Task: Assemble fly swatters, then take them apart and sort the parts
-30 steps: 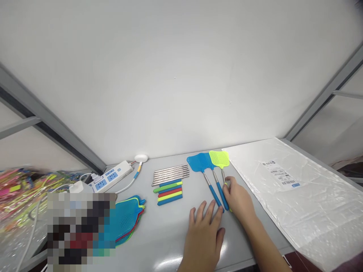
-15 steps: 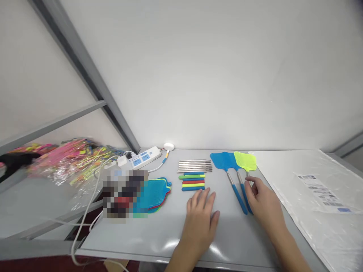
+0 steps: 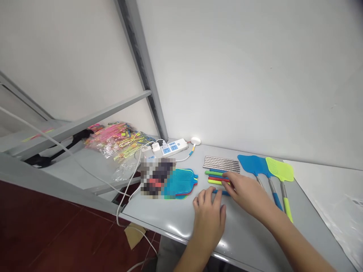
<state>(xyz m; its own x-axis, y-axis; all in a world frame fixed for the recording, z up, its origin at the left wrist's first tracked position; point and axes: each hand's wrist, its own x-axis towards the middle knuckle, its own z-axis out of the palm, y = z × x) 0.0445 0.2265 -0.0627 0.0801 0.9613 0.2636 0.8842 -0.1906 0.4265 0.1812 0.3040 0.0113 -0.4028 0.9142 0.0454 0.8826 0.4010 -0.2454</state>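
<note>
Covering part of roughly five coloured handles [image 3: 213, 181], right hand [image 3: 246, 194] open, fingers on or just above them; contact hard to tell. Left hand [image 3: 208, 215] open, apart, just below. Steel tubes [image 3: 221, 164] above handles, about six. Two fly swatters right: blue [image 3: 253, 165], lime [image 3: 279, 169]. Swatter-head stack [image 3: 181, 182] left. One power strip [image 3: 170, 148].

A power strip [image 3: 170, 148] (blue sockets) holds white plugs [image 3: 151, 151].

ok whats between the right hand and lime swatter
The head view shows a blue fly swatter's steel shaft and grip between the right hand and the lime swatter.
</note>
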